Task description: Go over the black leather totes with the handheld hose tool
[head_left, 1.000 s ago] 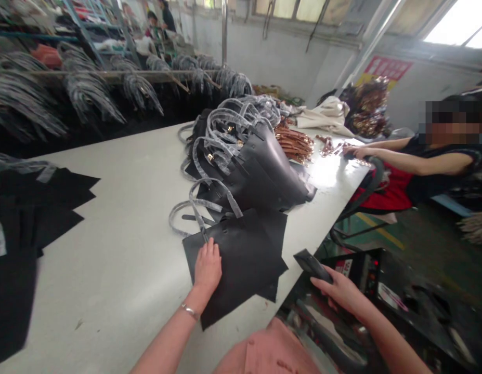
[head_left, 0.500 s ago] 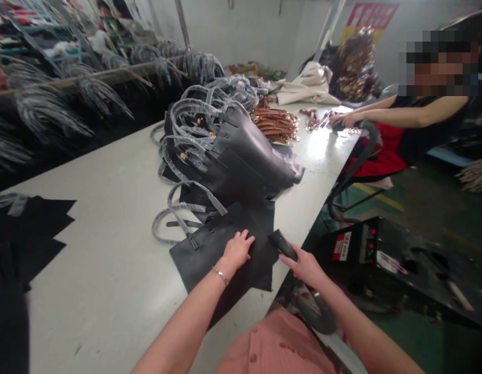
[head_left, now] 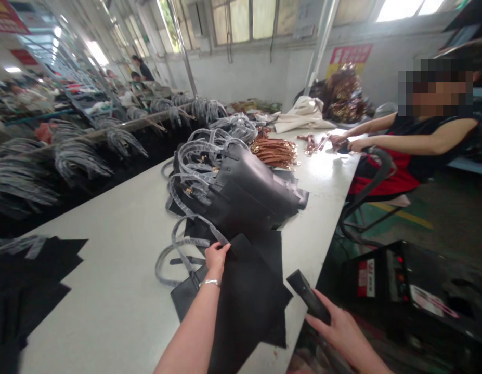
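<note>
My left hand (head_left: 216,258) is closed, fingertips pinched at the end of a plastic-wrapped bag handle (head_left: 221,235), where it meets the top edge of a black leather bag panel (head_left: 241,291). Whether the panel edge is also between the fingers is hard to see. Several black panels overlap under my left forearm. My right hand (head_left: 336,322) grips a black hose nozzle (head_left: 309,296) just off the table's right edge, apart from the panels. Beyond lies a pile of black leather bags (head_left: 256,182) with wrapped handles.
On the white table (head_left: 119,249) are more black pieces (head_left: 41,280) at left and brown straps (head_left: 274,150) at the back. A co-worker (head_left: 428,140) handles straps at right, near a black machine (head_left: 381,280). Racks of wrapped handles (head_left: 80,156) line the left.
My left hand has moved from lying on the panel to its top edge by the handle, and its fingers have closed. The nozzle stays in my right hand. The view has tilted up.
</note>
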A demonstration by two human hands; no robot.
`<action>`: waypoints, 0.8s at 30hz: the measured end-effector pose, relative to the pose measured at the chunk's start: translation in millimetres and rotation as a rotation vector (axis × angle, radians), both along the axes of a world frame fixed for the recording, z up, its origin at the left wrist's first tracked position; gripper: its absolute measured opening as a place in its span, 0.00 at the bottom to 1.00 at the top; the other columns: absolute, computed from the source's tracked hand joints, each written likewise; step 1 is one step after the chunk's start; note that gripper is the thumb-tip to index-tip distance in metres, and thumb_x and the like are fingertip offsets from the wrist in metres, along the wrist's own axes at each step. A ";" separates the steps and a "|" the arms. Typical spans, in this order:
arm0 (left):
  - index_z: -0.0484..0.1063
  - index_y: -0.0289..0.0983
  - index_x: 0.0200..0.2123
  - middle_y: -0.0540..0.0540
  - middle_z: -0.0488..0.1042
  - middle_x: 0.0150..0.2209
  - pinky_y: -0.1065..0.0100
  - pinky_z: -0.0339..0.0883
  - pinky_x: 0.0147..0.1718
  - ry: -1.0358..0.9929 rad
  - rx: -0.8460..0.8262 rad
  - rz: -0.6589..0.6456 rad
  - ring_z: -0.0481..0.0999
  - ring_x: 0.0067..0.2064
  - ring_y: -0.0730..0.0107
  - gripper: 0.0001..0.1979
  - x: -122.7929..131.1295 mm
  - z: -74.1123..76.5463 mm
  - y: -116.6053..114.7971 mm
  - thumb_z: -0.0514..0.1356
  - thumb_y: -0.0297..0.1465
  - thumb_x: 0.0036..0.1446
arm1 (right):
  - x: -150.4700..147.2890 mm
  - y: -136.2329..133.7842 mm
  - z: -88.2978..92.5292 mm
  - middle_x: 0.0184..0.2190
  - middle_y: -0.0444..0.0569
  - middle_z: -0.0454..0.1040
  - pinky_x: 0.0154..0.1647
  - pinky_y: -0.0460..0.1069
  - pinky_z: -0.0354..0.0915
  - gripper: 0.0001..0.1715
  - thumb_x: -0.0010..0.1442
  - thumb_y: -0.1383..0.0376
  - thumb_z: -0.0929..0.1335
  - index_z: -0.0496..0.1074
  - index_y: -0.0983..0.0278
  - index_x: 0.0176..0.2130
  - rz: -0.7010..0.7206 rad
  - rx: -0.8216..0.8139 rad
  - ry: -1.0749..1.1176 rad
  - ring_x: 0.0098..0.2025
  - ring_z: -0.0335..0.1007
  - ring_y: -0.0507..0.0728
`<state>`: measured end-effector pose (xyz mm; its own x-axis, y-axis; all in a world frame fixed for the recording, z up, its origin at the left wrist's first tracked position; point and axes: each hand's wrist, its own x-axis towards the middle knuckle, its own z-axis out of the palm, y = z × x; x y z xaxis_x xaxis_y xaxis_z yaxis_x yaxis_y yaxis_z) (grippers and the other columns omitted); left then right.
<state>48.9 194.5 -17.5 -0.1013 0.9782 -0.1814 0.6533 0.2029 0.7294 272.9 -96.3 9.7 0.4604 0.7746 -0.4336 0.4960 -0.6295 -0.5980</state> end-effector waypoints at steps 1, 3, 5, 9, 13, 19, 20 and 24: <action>0.76 0.35 0.34 0.43 0.77 0.32 0.62 0.69 0.38 -0.080 -0.006 0.027 0.78 0.38 0.57 0.15 2.4 3.2 1.1 0.67 0.39 0.46 | -1.1 0.1 1.5 0.28 0.48 0.78 0.32 0.50 0.66 0.40 0.53 0.54 0.66 0.64 0.68 0.61 -0.008 0.011 0.011 0.30 0.75 0.62; 0.76 0.35 0.31 0.45 0.77 0.27 0.62 0.70 0.37 -0.216 -0.012 0.064 0.77 0.34 0.59 0.15 7.4 13.2 -1.2 0.67 0.41 0.45 | -0.4 0.3 4.2 0.31 0.49 0.80 0.33 0.50 0.67 0.39 0.52 0.55 0.66 0.65 0.68 0.61 -0.030 0.055 0.026 0.32 0.76 0.62; 0.76 0.34 0.30 0.46 0.77 0.26 0.63 0.70 0.35 -0.392 -0.021 0.104 0.77 0.32 0.62 0.16 10.2 28.7 -7.2 0.68 0.41 0.44 | 4.7 -0.2 5.4 0.31 0.47 0.80 0.34 0.49 0.67 0.38 0.52 0.55 0.67 0.67 0.65 0.60 -0.069 0.107 0.018 0.33 0.77 0.61; 0.75 0.33 0.33 0.46 0.77 0.31 0.67 0.73 0.34 -1.074 -0.134 0.141 0.77 0.32 0.68 0.14 3.5 82.2 -25.6 0.68 0.37 0.47 | 22.8 -2.6 7.1 0.20 0.42 0.75 0.27 0.48 0.66 0.38 0.54 0.52 0.65 0.64 0.64 0.61 -0.202 0.106 0.021 0.25 0.75 0.59; 0.75 0.32 0.37 0.43 0.78 0.39 0.66 0.75 0.43 -1.505 -0.265 0.128 0.78 0.40 0.67 0.07 -10.7 141.4 -47.0 0.61 0.31 0.57 | 41.3 -6.2 14.1 0.13 0.38 0.67 0.24 0.48 0.64 0.45 0.56 0.48 0.63 0.57 0.68 0.64 -0.316 0.101 0.052 0.19 0.72 0.58; 0.74 0.34 0.34 0.40 0.78 0.41 0.58 0.72 0.50 -1.286 -0.360 0.009 0.77 0.48 0.60 0.11 -33.2 120.2 -51.0 0.55 0.34 0.63 | 52.8 -15.0 30.7 0.11 0.39 0.68 0.25 0.51 0.64 0.50 0.53 0.42 0.63 0.54 0.67 0.65 -0.360 0.098 0.044 0.20 0.72 0.60; 0.73 0.34 0.33 0.39 0.78 0.40 0.58 0.73 0.48 -1.120 -0.347 -0.017 0.78 0.46 0.59 0.11 -39.4 106.5 -47.0 0.55 0.34 0.62 | 52.1 -16.1 32.9 0.11 0.39 0.68 0.26 0.52 0.64 0.51 0.53 0.41 0.63 0.54 0.67 0.65 -0.351 0.098 0.040 0.20 0.72 0.61; 0.71 0.33 0.29 0.38 0.77 0.34 0.53 0.74 0.42 -0.571 -0.231 0.018 0.78 0.42 0.53 0.07 -66.9 60.9 -35.4 0.59 0.31 0.55 | 42.7 -14.1 36.2 0.12 0.39 0.69 0.27 0.52 0.65 0.50 0.53 0.42 0.63 0.54 0.66 0.65 -0.280 0.077 0.008 0.21 0.73 0.61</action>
